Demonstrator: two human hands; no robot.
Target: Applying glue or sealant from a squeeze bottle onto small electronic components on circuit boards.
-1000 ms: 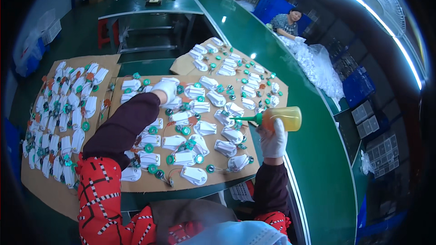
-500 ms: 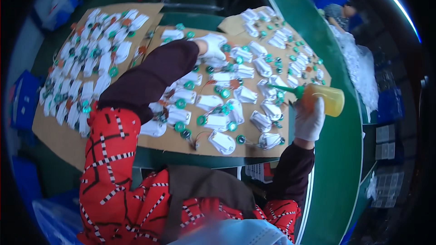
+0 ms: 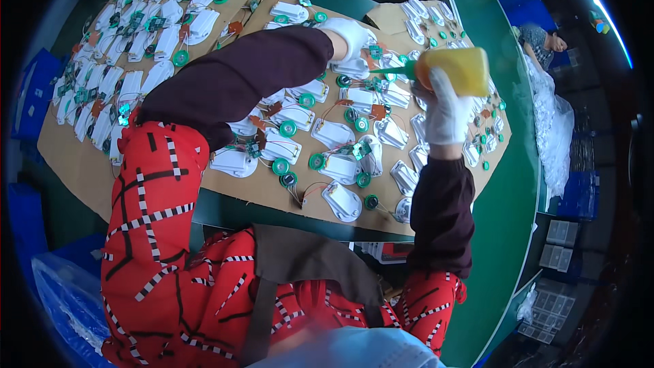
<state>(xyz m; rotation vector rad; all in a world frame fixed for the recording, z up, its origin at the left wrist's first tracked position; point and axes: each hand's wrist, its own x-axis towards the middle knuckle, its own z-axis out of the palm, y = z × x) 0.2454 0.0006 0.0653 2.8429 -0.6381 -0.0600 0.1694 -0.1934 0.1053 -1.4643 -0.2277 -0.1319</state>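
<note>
My right hand, in a white glove, is closed around a squeeze bottle of yellow-orange liquid. The bottle lies tilted nearly level, its long green nozzle pointing left. The nozzle's tip is close to a white plastic housing; whether they touch I cannot tell. Over that housing my gloved left hand is bent, its fingers curled down onto the edge, fingertips partly lost against the white. Green round parts and small circuit boards on thin wires lie beside many such housings.
Brown cardboard sheets carry rows of housings, with a dense group at the left. The green table runs along the right. Beyond it are clear plastic bags, blue bins and another person.
My right hand has moved up and left with the bottle, bringing its nozzle near my left hand. My left hand has shifted right and up in the picture. The whole view has also shifted.
</note>
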